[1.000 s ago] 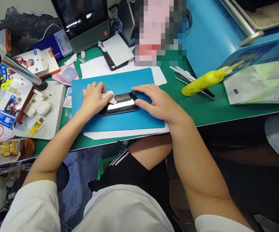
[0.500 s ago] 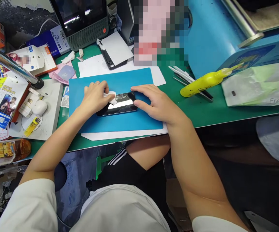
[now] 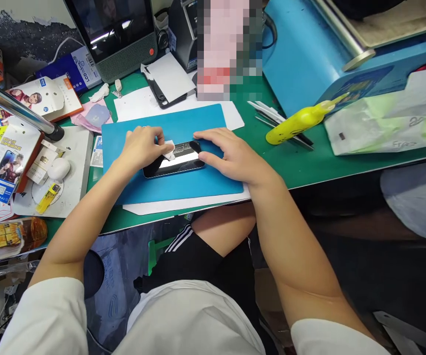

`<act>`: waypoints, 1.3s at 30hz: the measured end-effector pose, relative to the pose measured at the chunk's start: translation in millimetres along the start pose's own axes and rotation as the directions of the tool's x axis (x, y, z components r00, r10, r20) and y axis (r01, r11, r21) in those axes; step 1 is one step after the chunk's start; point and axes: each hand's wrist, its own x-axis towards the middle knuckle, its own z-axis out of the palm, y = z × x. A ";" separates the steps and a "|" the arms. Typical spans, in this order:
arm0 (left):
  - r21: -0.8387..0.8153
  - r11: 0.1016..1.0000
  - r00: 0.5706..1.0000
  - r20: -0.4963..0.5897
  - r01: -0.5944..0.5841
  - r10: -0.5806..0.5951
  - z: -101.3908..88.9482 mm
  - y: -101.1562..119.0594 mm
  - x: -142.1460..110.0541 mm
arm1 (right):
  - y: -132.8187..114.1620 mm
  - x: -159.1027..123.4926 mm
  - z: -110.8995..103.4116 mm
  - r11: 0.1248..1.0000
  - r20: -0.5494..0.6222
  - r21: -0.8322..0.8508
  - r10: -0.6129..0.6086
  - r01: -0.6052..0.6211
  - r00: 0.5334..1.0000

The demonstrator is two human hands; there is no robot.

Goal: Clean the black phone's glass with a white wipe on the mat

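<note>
A black smartphone [image 3: 183,161] lies flat, its glossy screen reflecting a bright white band, with pale streaks near its far right part. My left hand [image 3: 142,148] pinches a small white wipe [image 3: 169,152] against the far left part of the screen. At the phone's right end rests my right hand [image 3: 231,155], thumb at the end edge and forefinger by the far corner, bracing it. Beneath the phone is a blue mat [image 3: 131,190], laid over white paper [image 3: 183,203].
A yellow squeeze bottle [image 3: 296,123] lies over several thin tools at right, before a blue machine [image 3: 309,59]. Behind the mat are a paper-topped phone part [image 3: 168,79] and a screen device [image 3: 113,34]. Boxes, a lighter [image 3: 48,198] and a drink bottle [image 3: 16,234] crowd the left.
The camera view has shifted slightly, moving the bench leftward in the picture. My left hand has slid the wipe a little to the right across the screen; my right hand stays at the phone's end.
</note>
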 end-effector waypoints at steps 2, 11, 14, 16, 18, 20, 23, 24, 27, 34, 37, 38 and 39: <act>0.003 1.000 1.000 0.011 0.002 -0.002 -0.7 1.1 -0.2 | 0.3 0.3 -0.4 1.000 0.009 -0.005 -0.002 0.002 1.000; -0.009 0.998 0.995 0.072 -0.065 0.065 7.4 37.0 20.0 | 6.2 -0.3 -2.4 0.998 0.042 0.067 0.003 -0.006 0.999; -0.033 0.998 0.994 0.090 -0.052 0.055 7.9 35.0 21.3 | 10.2 1.1 -2.2 0.995 0.061 0.095 0.003 -0.009 0.998; -0.034 0.999 0.995 0.092 -0.039 0.042 8.7 35.8 22.6 | 12.0 2.0 -1.6 0.994 0.071 0.109 0.002 -0.010 0.997; -0.030 0.999 0.996 0.083 -0.032 0.034 10.7 39.8 24.1 | 13.0 2.4 -0.7 0.992 0.071 0.122 -0.002 -0.007 0.997; -0.037 0.999 0.996 0.076 -0.037 0.040 13.0 44.6 24.7 | 13.5 2.2 0.1 0.991 0.062 0.134 -0.004 -0.004 0.998; -0.045 0.998 0.996 0.076 -0.051 0.054 13.4 46.2 21.8 | 13.9 1.3 0.5 0.990 0.055 0.144 -0.006 -0.002 0.998; -0.038 0.998 0.996 0.076 -0.053 0.055 12.4 45.0 20.0 | 13.9 0.9 0.4 0.989 0.055 0.146 -0.005 -0.003 0.998; -0.015 0.999 0.996 0.074 -0.047 0.048 9.1 40.4 15.7 | 14.1 0.4 0.0 0.989 0.059 0.148 -0.001 -0.008 0.998; -0.014 0.998 0.997 0.056 -0.059 0.059 20.5 52.6 21.9 | 17.2 1.9 -0.8 0.986 0.076 0.164 -0.010 -0.002 0.997; 0.005 0.997 0.996 0.046 -0.072 0.072 23.7 55.8 18.5 | 18.7 2.0 -0.6 0.983 0.084 0.181 -0.004 -0.011 0.996; 0.013 0.997 0.997 0.044 -0.071 0.070 23.1 55.2 15.9 | 19.0 1.9 -0.5 0.983 0.087 0.184 -0.002 -0.014 0.996; 0.023 0.997 0.997 0.044 -0.069 0.068 21.8 53.9 12.9 | 19.2 1.8 -0.4 0.983 0.089 0.185 0.000 -0.016 0.996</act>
